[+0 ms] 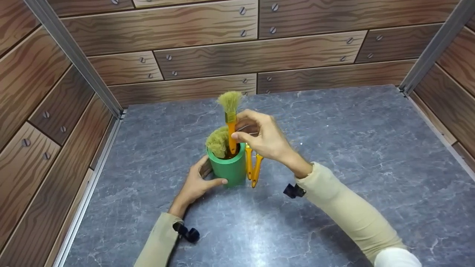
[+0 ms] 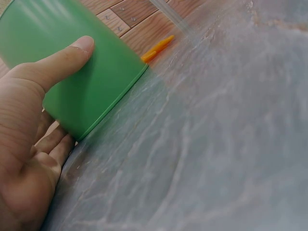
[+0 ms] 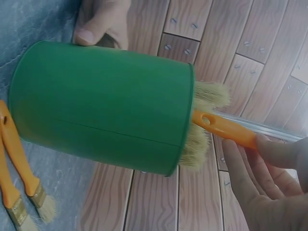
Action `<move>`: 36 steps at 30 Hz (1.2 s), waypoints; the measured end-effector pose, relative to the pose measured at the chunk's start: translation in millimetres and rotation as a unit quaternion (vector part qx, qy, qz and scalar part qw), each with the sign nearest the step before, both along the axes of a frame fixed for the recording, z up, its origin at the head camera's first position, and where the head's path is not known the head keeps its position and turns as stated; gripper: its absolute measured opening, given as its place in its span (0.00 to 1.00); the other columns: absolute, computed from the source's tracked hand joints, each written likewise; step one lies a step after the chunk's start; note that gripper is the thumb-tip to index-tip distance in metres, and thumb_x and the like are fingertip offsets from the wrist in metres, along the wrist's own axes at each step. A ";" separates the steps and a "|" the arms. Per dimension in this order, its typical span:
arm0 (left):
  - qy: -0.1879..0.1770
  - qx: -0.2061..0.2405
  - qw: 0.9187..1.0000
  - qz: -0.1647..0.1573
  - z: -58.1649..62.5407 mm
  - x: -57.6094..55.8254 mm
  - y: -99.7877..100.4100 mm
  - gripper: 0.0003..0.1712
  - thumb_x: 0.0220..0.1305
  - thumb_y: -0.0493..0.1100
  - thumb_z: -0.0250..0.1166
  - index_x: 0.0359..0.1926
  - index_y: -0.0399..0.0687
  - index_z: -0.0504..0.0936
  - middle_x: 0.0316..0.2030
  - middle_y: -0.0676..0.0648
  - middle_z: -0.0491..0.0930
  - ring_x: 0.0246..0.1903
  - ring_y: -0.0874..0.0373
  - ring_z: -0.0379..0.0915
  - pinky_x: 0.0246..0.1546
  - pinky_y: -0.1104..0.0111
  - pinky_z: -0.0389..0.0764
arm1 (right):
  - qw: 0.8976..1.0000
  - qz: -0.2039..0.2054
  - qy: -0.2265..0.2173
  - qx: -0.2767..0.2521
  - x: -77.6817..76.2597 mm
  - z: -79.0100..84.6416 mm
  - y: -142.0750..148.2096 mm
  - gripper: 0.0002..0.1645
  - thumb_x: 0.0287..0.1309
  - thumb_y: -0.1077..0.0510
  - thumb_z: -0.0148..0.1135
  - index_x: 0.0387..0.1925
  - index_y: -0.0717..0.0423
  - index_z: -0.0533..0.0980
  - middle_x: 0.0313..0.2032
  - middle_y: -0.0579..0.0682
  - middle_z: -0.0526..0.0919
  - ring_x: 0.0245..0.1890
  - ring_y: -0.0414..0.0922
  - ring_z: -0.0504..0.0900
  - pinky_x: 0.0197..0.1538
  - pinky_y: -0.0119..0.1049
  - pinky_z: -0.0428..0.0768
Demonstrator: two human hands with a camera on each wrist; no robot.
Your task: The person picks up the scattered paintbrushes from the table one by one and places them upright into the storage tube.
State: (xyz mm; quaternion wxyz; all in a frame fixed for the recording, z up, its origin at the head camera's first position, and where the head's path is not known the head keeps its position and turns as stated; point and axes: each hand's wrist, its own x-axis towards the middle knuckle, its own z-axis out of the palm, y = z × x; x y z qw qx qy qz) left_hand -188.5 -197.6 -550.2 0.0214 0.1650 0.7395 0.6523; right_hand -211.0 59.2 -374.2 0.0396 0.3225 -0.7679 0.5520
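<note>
A green cylindrical cup (image 1: 227,170) stands upright on the table, with bristle heads (image 1: 218,141) of brushes showing above its rim. My left hand (image 1: 198,181) holds it from the left, thumb across the front and fingers round the far side. Between thumb and fingers my right hand (image 1: 264,135) pinches a paintbrush (image 1: 232,128) by its orange handle, bristles up. The end of that handle (image 3: 226,129) is right at the cup's mouth in the right wrist view. Two more orange-handled paintbrushes (image 1: 256,171) lie on the table just right of the cup.
The grey marbled table (image 1: 156,137) is bordered by wood-patterned panels (image 1: 207,37) at the back and both sides. Metal corner posts (image 1: 74,55) rise at the back left and back right. A small black device sits on each wrist.
</note>
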 end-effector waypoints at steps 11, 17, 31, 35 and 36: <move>-0.001 0.005 1.000 -0.005 0.9 0.9 0.5 0.56 0.56 0.41 0.85 0.81 0.62 0.66 0.77 0.51 0.71 0.78 0.51 0.65 0.80 0.53 0.67 | 0.999 0.029 0.001 0.028 1.3 -20.0 -2.5 0.13 0.68 0.64 0.72 0.52 0.62 0.81 0.45 0.58 0.89 0.45 0.53 0.92 0.49 0.39 0.92; -0.006 0.003 1.000 -0.003 0.9 1.8 0.6 0.55 0.57 0.42 0.84 0.81 0.63 0.66 0.77 0.52 0.71 0.78 0.53 0.65 0.80 0.54 0.67 | 0.999 0.029 -0.006 0.039 1.5 -25.8 -2.1 0.13 0.69 0.64 0.72 0.52 0.61 0.82 0.45 0.58 0.90 0.44 0.53 0.93 0.47 0.40 0.93; -0.001 0.005 1.000 -0.002 -0.4 0.3 1.0 0.54 0.57 0.41 0.84 0.80 0.64 0.67 0.75 0.53 0.72 0.77 0.54 0.67 0.80 0.53 0.67 | 0.999 0.033 -0.029 0.030 3.8 -26.3 0.0 0.14 0.68 0.66 0.71 0.53 0.59 0.83 0.50 0.56 0.89 0.48 0.50 0.92 0.52 0.37 0.91; -0.007 0.008 1.000 0.000 0.3 0.6 0.4 0.55 0.56 0.40 0.85 0.80 0.62 0.67 0.76 0.52 0.72 0.77 0.52 0.67 0.80 0.54 0.67 | 0.999 0.034 -0.025 0.029 3.2 -25.0 2.9 0.14 0.69 0.65 0.71 0.54 0.60 0.83 0.50 0.56 0.89 0.47 0.50 0.92 0.52 0.39 0.92; -0.009 0.009 1.000 0.001 0.7 0.7 0.1 0.56 0.55 0.40 0.85 0.81 0.62 0.66 0.76 0.51 0.72 0.77 0.52 0.67 0.80 0.54 0.67 | 0.999 0.034 -0.023 0.028 3.1 -24.8 3.9 0.14 0.69 0.65 0.71 0.54 0.60 0.83 0.50 0.56 0.89 0.47 0.50 0.92 0.52 0.40 0.92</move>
